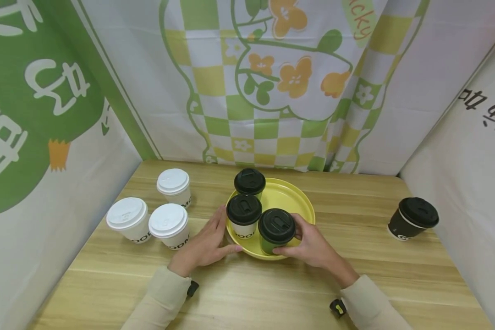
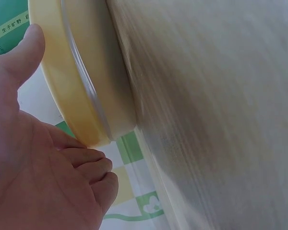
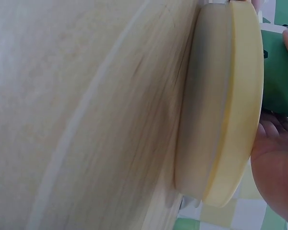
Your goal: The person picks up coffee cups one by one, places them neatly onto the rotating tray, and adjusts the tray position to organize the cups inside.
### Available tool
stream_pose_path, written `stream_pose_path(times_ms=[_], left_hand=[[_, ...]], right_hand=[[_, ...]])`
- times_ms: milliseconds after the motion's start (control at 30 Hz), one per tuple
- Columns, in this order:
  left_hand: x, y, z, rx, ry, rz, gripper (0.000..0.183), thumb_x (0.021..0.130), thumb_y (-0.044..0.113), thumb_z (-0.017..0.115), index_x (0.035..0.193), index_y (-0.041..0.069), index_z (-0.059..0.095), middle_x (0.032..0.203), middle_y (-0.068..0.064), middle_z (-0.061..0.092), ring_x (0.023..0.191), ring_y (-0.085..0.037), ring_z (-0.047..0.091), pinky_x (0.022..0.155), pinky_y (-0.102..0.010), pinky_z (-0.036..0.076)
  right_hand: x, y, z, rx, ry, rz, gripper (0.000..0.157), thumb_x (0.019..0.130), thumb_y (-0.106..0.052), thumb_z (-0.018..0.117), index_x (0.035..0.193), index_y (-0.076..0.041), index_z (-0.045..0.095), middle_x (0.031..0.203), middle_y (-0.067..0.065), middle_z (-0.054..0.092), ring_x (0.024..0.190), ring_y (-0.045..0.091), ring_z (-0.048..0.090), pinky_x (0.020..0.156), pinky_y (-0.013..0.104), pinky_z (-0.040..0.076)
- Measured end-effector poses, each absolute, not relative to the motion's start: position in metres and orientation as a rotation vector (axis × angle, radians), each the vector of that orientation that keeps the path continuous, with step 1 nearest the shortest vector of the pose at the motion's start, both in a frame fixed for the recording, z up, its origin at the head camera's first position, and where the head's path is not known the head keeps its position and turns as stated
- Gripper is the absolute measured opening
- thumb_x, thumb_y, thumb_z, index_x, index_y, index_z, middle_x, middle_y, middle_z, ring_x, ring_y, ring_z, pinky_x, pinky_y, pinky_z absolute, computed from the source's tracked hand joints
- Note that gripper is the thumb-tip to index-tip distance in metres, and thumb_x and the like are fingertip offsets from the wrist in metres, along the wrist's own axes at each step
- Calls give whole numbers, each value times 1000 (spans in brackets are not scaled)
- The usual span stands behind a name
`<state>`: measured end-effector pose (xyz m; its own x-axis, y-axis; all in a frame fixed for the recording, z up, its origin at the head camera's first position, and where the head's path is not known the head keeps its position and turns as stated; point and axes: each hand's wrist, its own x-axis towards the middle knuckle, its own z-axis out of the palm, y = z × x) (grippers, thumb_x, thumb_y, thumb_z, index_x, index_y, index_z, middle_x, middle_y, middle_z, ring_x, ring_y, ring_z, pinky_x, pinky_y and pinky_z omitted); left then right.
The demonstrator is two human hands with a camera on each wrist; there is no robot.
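My right hand grips a green paper cup with a black lid, thumb at its near side and fingers round its right. The cup is at the front of a round yellow tray; in the right wrist view the green cup shows behind the tray's edge. My left hand is spread against the tray's left side, thumb and fingertips touching the rim. Beside the held cup, a white cup with a black lid stands on the tray. Behind it is another black-lidded cup, its lower part mostly hidden.
Three white cups with white lids, a back one, a left one and a front one, stand left of the tray. A black cup stands far right. Printed curtains hang behind the wooden table.
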<state>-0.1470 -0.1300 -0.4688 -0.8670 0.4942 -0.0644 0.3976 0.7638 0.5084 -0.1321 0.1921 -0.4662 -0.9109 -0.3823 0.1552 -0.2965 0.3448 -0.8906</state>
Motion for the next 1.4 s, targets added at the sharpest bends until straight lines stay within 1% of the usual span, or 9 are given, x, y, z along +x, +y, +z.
stream_pose_path(times_ms=[200,433,600,800,1000,1133,1233,1300,1400], left_hand=[[-147,-130,-468,712,2762,747,116,99,62,63,167,-3,-5,176,-28,-3,166,-41,5,133,-57,21],[-147,-130,-467,716,2761,738,115,100,62,63,167,-4,-3,176,-28,-3,165,-42,5,133,-57,21],[-147,-130,-468,711,2760,741,115,100,63,63,167,-4,-3,176,-28,-3,165,-42,5,133,-57,21],[-146,-130,-467,703,2755,742,115,100,63,62,167,-3,-4,176,-27,-3,166,-41,5,133,-57,20],[-145,-131,-466,704,2754,744,112,102,60,62,167,-5,-2,176,-27,-3,165,-41,5,134,-57,20],[-145,-131,-467,710,2751,747,111,102,59,61,167,-6,-1,176,-28,-3,165,-42,5,134,-57,19],[-144,-131,-466,715,2752,750,112,102,60,61,167,-5,-2,176,-28,-3,165,-42,5,134,-57,19],[-143,-131,-466,713,2758,747,113,101,62,62,167,-3,-2,176,-27,-3,165,-41,5,134,-57,19],[-142,-130,-466,693,2771,727,117,98,66,62,168,0,-4,177,-26,-2,166,-40,5,133,-56,20]], right_hand=[[-132,193,-466,-657,2520,-1610,90,74,-25,99,149,-11,51,142,8,67,130,27,68,111,32,55],[-129,205,-462,-642,2565,-1529,97,75,-31,98,154,-9,47,153,9,60,143,30,58,121,45,45],[-125,223,-458,-618,2658,-1471,100,76,-32,97,157,-4,45,156,14,56,146,33,54,121,44,43],[-117,255,-457,-487,2788,-1370,100,80,-43,93,159,-6,43,159,14,54,147,36,53,120,46,44],[-108,287,-457,-355,2848,-1335,92,86,-37,89,158,-5,42,160,20,52,146,41,53,118,46,43],[-99,307,-454,-248,2869,-1281,93,90,-39,86,160,-2,39,159,25,50,145,46,52,116,47,44],[-92,322,-451,-178,2882,-1258,93,91,-39,84,160,1,37,158,28,50,144,48,52,114,38,48],[-88,332,-451,-148,2889,-1267,92,92,-38,84,160,3,37,157,31,50,144,49,51,112,22,49],[-82,347,-453,-89,2891,-1271,90,94,-37,82,160,4,36,157,31,50,144,50,50,103,0,41]])
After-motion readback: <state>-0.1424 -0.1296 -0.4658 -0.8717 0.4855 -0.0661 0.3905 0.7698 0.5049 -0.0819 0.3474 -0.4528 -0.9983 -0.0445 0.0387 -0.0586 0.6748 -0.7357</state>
